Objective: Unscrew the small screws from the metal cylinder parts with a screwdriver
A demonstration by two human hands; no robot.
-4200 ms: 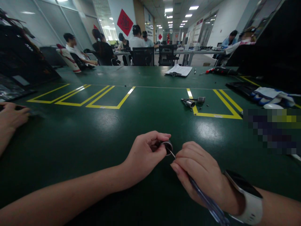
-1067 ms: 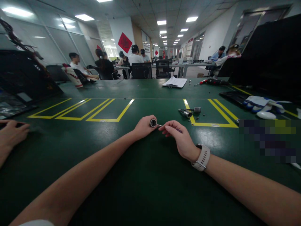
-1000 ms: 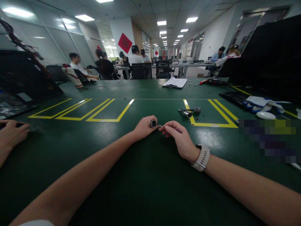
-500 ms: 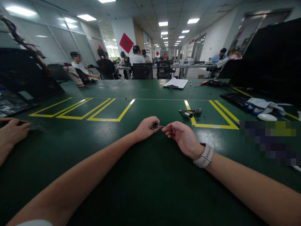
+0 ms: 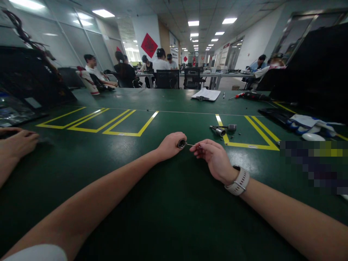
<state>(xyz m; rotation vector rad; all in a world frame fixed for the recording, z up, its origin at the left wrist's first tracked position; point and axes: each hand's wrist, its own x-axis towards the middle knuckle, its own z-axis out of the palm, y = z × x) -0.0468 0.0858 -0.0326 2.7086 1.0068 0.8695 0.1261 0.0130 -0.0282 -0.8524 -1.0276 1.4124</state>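
My left hand [image 5: 170, 146] is closed around a hollow metal cylinder [image 5: 181, 144], its round open end turned toward me. Between the fingers of my right hand [image 5: 214, 157] is a thin metal rod [image 5: 191, 145], pointing left at the cylinder's mouth. Whether the rod's tip touches the inside is too small to tell. Beyond my right hand lie two similar metal cylinders with shafts, a shiny one [image 5: 220, 132] and a darker one [image 5: 231, 127]. Several tiny dark pieces lie beside them.
Yellow tape [image 5: 251, 146] marks outlines on the green table [image 5: 168, 203]. Farther back are a clipboard with paper [image 5: 206, 95] and a red-and-black tool [image 5: 252, 96]. Gloves [image 5: 310, 123] and a white mouse [image 5: 313, 137] lie right. Another person's hand [image 5: 23, 143] is at the left edge.
The view has shifted slightly, so most things sit a little further right. The cylinder's mouth has turned slightly in my left hand. My right hand keeps the rod at it.
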